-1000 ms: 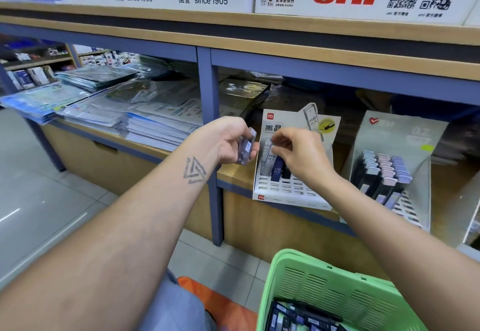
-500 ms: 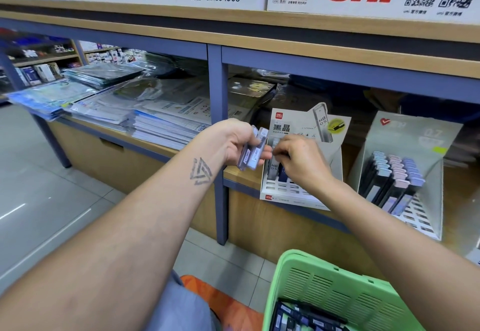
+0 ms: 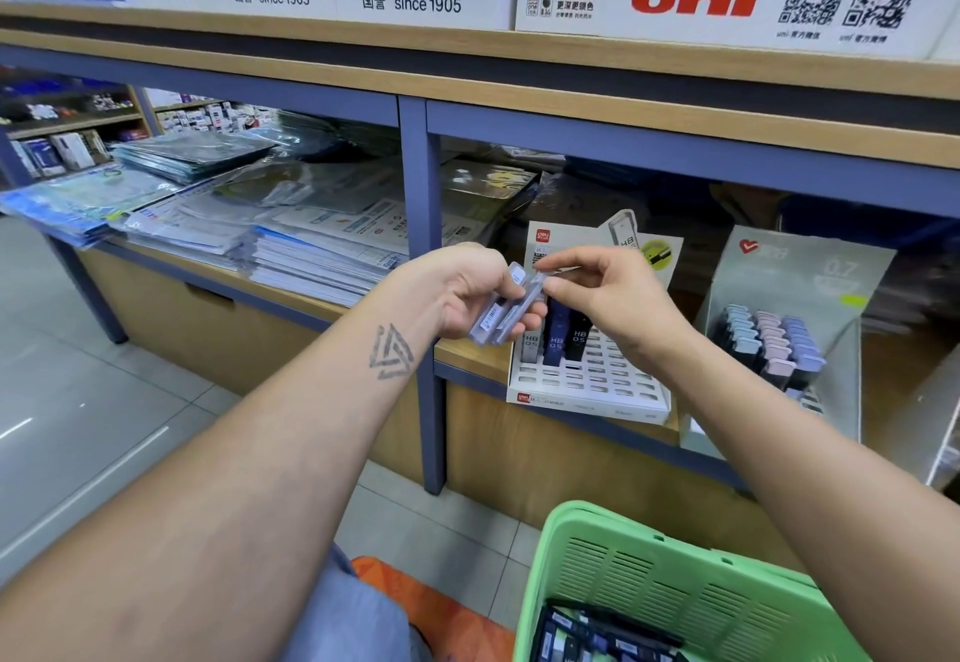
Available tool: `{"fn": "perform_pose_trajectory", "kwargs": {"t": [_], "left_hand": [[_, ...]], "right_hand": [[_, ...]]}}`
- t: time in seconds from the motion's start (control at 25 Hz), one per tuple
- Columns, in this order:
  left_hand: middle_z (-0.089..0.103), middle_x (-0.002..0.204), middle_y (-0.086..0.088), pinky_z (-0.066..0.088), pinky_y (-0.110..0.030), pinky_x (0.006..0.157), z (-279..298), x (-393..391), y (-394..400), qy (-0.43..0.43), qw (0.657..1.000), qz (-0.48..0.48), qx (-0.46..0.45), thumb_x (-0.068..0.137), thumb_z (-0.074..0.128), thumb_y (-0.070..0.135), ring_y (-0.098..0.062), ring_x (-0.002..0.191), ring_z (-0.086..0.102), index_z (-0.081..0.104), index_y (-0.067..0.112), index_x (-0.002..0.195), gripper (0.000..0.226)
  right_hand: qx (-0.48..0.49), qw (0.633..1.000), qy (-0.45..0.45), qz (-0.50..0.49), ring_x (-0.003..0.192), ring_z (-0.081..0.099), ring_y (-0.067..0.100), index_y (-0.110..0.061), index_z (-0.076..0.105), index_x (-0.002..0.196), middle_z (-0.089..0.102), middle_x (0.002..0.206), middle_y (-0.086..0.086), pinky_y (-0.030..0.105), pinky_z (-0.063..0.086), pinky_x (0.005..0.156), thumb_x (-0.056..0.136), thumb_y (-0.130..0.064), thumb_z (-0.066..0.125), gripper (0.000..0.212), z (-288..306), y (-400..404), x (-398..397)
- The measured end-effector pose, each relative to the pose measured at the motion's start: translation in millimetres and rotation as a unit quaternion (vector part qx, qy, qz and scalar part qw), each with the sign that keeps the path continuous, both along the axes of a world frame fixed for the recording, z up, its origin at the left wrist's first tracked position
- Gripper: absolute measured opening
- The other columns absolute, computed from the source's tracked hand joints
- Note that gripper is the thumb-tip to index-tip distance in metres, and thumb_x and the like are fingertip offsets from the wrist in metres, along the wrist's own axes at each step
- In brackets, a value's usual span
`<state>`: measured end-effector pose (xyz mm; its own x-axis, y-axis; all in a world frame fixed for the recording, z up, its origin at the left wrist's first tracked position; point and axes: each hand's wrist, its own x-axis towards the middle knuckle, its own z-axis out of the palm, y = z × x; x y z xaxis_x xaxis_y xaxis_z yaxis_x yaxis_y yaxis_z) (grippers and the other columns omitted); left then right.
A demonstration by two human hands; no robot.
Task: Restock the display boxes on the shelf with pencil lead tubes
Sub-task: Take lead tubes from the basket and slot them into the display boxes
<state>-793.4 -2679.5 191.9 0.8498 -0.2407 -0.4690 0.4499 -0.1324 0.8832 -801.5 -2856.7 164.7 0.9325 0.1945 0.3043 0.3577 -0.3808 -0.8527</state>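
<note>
Curled around a small bundle of lead tubes (image 3: 501, 315), the left hand (image 3: 467, 297) holds them just in front of the white display box (image 3: 587, 383), which sits at the front edge of the wooden shelf (image 3: 467, 354). Thumb and forefinger of the right hand (image 3: 608, 297) pinch the top end of one tube in that bundle. Three tubes marked HB 0.5 (image 3: 558, 339) stand upright in the box's back left corner, behind the hands; most of its slots show bare. Farther right along the shelf, a grey display box (image 3: 831, 276) holds rows of pastel-capped tubes (image 3: 769, 344). Below, a green basket (image 3: 675, 573) contains more dark tubes (image 3: 587, 635).
</note>
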Motion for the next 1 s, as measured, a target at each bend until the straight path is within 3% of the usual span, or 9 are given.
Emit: {"fn": "perform_pose_trajectory", "kwargs": {"t": [0.12, 0.2, 0.36, 0.52, 0.68, 0.8, 0.88, 1.0], "left_hand": [[0.068, 0.089, -0.014, 0.058, -0.031, 0.061, 0, -2, -3, 0.007, 1.0, -0.017, 0.009, 0.105, 0.036, 0.003, -0.021, 0.075, 0.068, 0.061, -0.001, 0.106, 0.025], [0.069, 0.092, -0.016, 0.06, -0.037, 0.068, -1, -3, -4, 0.01, 0.999, -0.026, 0.015, 0.106, 0.036, 0.005, -0.025, 0.08, 0.07, 0.059, -0.002, 0.112, 0.025], [0.07, 0.098, -0.018, 0.057, -0.05, 0.086, -2, -3, 0, 0.018, 0.998, -0.037, 0.047, 0.106, 0.04, 0.008, -0.031, 0.096, 0.071, 0.058, -0.002, 0.116, 0.023], [0.07, 0.102, -0.018, 0.055, -0.056, 0.091, -1, -3, 1, 0.022, 0.996, -0.051, 0.066, 0.107, 0.04, 0.007, -0.035, 0.107, 0.07, 0.057, -0.001, 0.115, 0.021], [0.066, 0.103, -0.018, 0.059, -0.054, 0.078, -9, 3, 3, -0.029, 0.988, -0.006, 0.151, 0.104, 0.046, 0.003, -0.032, 0.096, 0.067, 0.058, 0.002, 0.105, 0.013], [0.058, 0.076, -0.01, 0.059, -0.035, 0.061, -12, 7, 7, -0.029, 0.988, 0.01, 0.152, 0.103, 0.049, 0.005, -0.018, 0.066, 0.061, 0.058, 0.005, 0.098, 0.01], [0.058, 0.068, -0.008, 0.052, -0.026, 0.049, -9, 5, 6, -0.028, 0.989, 0.002, 0.145, 0.103, 0.047, 0.003, -0.015, 0.054, 0.055, 0.056, 0.003, 0.095, 0.011], [0.064, 0.07, -0.014, 0.049, -0.026, 0.049, -6, 3, 5, -0.054, 0.99, 0.005, 0.131, 0.101, 0.048, -0.004, -0.017, 0.053, 0.057, 0.055, -0.003, 0.093, 0.011]], "right_hand": [[0.041, 0.999, 0.018, 0.004, 0.09, 0.072, 0.02, -0.007, 0.076, 0.108, 0.076, 0.098, 0.014, 0.033, 0.059, 0.087, 0.089, -0.008, 0.075, 0.019, 2, -8, -1], [0.046, 0.999, 0.024, 0.0, 0.084, 0.068, 0.022, -0.005, 0.076, 0.104, 0.075, 0.096, 0.018, 0.031, 0.059, 0.081, 0.088, -0.008, 0.076, 0.016, 3, -10, 0], [0.05, 0.997, 0.061, -0.017, 0.067, 0.066, 0.013, -0.002, 0.074, 0.1, 0.073, 0.085, 0.013, 0.021, 0.059, 0.065, 0.091, -0.005, 0.072, 0.01, 4, -8, 2], [0.038, 0.996, 0.065, -0.043, 0.067, 0.068, 0.01, -0.007, 0.075, 0.101, 0.075, 0.086, 0.013, 0.02, 0.058, 0.066, 0.092, -0.005, 0.071, 0.01, 2, -9, 6], [-0.086, 0.994, -0.022, -0.064, 0.078, 0.071, 0.015, -0.014, 0.076, 0.105, 0.075, 0.087, 0.004, 0.028, 0.06, 0.075, 0.092, -0.01, 0.072, 0.014, 0, -9, 5], [-0.209, 0.97, -0.103, -0.065, 0.085, 0.067, 0.015, -0.017, 0.073, 0.104, 0.071, 0.091, -0.002, 0.035, 0.058, 0.08, 0.091, -0.014, 0.073, 0.013, -12, 0, 0], [-0.241, 0.958, -0.141, -0.06, 0.084, 0.065, 0.018, -0.017, 0.071, 0.097, 0.07, 0.088, 0.0, 0.04, 0.057, 0.078, 0.091, -0.014, 0.073, 0.007, -22, 4, -1], [-0.258, 0.949, -0.173, -0.055, 0.084, 0.063, 0.022, -0.015, 0.068, 0.092, 0.069, 0.087, 0.002, 0.044, 0.055, 0.075, 0.089, -0.012, 0.073, 0.006, -35, 5, 2]]}}
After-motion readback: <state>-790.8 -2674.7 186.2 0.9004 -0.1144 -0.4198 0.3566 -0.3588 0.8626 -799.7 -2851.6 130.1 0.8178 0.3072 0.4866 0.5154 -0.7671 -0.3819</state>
